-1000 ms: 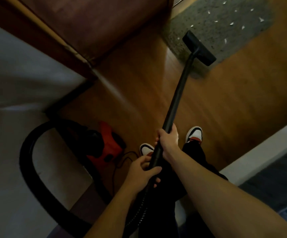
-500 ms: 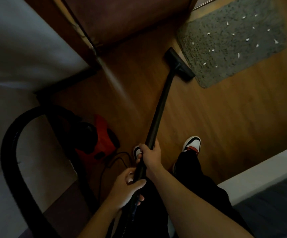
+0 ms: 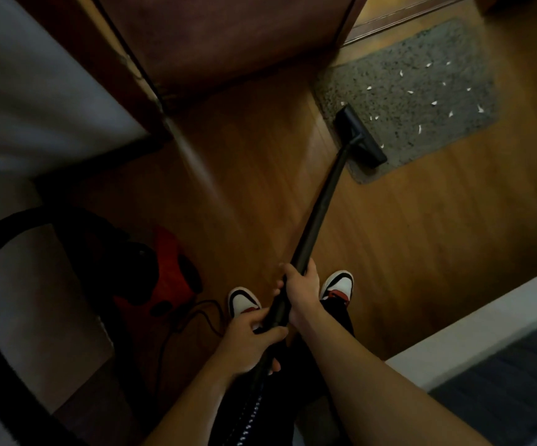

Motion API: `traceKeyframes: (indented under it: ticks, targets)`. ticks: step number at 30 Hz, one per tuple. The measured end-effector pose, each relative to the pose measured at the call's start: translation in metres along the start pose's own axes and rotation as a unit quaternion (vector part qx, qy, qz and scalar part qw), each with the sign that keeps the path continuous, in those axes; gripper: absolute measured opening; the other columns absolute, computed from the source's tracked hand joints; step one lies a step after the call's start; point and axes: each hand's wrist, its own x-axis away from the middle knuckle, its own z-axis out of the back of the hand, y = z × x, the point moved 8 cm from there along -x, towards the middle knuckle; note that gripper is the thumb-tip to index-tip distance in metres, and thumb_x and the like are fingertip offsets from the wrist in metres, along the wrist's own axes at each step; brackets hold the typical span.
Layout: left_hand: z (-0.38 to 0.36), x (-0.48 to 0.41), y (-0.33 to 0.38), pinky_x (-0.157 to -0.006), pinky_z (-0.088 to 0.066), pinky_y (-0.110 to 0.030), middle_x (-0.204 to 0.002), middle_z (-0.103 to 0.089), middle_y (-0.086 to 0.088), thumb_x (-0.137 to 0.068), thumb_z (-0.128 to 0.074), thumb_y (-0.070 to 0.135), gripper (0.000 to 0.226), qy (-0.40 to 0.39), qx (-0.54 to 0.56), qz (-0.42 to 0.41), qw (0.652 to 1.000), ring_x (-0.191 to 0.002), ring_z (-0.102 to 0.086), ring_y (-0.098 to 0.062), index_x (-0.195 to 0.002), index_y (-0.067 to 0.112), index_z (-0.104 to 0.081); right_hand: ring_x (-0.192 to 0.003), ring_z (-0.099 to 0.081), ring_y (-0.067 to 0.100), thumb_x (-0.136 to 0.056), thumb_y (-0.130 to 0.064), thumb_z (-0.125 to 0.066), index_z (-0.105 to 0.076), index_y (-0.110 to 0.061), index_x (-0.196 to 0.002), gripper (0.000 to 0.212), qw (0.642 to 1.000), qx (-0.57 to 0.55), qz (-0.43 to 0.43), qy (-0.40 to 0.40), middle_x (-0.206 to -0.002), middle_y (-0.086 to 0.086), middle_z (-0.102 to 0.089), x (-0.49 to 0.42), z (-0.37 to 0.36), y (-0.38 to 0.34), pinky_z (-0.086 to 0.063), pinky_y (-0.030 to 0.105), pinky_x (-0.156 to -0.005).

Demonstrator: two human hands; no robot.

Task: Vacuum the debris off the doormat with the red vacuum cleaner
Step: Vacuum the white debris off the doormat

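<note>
Both grips wrap a black wand [image 3: 318, 207] as a person, seen from a head-worn camera, works a red vacuum [image 3: 167, 278] at a doorway. The right grip [image 3: 302, 291] is curled round the wand higher up the tube, thumb and fingers closed about it; the left grip [image 3: 248, 342] clasps it just below, where the tube meets the ribbed hose [image 3: 9, 226], with its fingers folded over the top. The wand slopes away to a black nozzle [image 3: 359, 136], which rests on the near left edge of the grey mat [image 3: 396, 104], lying across the mat's corner. White debris [image 3: 434, 103], small torn scraps, is scattered over the middle and right of the mat, beyond the nozzle; one scrap lies just beside the nozzle's right end. The mat sits on a wooden floor [image 3: 421, 246] beside a dark brown door [image 3: 228, 37]. The vacuum stands on the floor at the person's left, near a pale wall [image 3: 35, 75], its hose looping in a wide arc down the left edge of the frame and its cord [image 3: 206, 317] trailing beside a white, black and red shoe [image 3: 243, 300]. The other shoe [image 3: 338, 284] shows just right of the right grip. A pale ledge [image 3: 470, 329] crosses the lower right corner
</note>
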Motion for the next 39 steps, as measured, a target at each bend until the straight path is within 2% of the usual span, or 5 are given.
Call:
traceKeyframes:
  ticks: [13,22,27,32,39]
  targets:
    - [-0.008,-0.026,-0.013,-0.055,-0.058,-0.032,-0.084,-0.069,-0.005,-0.094,-0.066,0.013,0.013,-0.033,0.03,0.04,0.998,-0.053,-0.065,-0.022,-0.107,0.016,-0.067,-0.05,-0.049,0.014,-0.097,-0.004,-0.058,-0.046,-0.02,-0.133,0.041,1.0,-0.016,-0.007,-0.01,-0.075,0.008,-0.05,-0.029,0.013,0.007,-0.044,0.029,-0.044]
    - [0.1,-0.031,-0.048,-0.056,-0.052,-0.029,-0.094,-0.068,0.0,-0.103,-0.049,0.026,0.02,0.131,-0.055,0.084,0.986,-0.06,-0.064,-0.015,-0.109,0.013,-0.063,-0.046,-0.048,0.012,-0.097,-0.001,-0.056,-0.047,-0.018,-0.137,0.045,1.0,-0.009,0.007,0.014,-0.075,0.007,-0.05,-0.039,-0.003,0.031,-0.043,0.027,-0.042]
    - [0.16,-0.019,-0.086,-0.079,-0.055,-0.04,-0.096,-0.066,-0.004,-0.099,-0.047,0.031,0.022,0.212,-0.214,0.077,0.951,-0.085,-0.064,-0.024,-0.1,0.02,-0.066,-0.05,-0.046,0.016,-0.096,0.003,-0.053,-0.048,-0.017,-0.129,0.039,0.999,0.017,0.035,0.018,-0.075,0.008,-0.047,-0.049,-0.004,0.046,-0.041,0.026,-0.041]
    - [0.198,-0.021,-0.129,-0.102,-0.044,-0.038,-0.136,-0.048,-0.004,-0.1,-0.045,0.035,0.041,0.272,-0.279,0.086,0.917,-0.12,-0.051,-0.022,-0.136,0.016,-0.054,-0.052,-0.049,0.015,-0.097,0.002,-0.055,-0.043,-0.021,-0.142,0.053,0.996,0.058,0.055,0.026,-0.075,0.007,-0.049,-0.063,0.0,0.063,-0.044,0.027,-0.044]
    - [0.213,-0.055,-0.191,-0.122,-0.022,-0.042,-0.166,0.011,0.001,-0.098,-0.046,0.049,0.084,0.262,-0.321,0.142,0.899,-0.152,-0.009,-0.025,-0.158,0.013,0.0,-0.053,-0.049,0.013,-0.098,0.001,-0.053,-0.044,-0.025,-0.136,0.047,0.994,0.074,0.077,0.035,-0.081,0.008,-0.049,-0.079,-0.002,0.085,-0.045,0.026,-0.043]
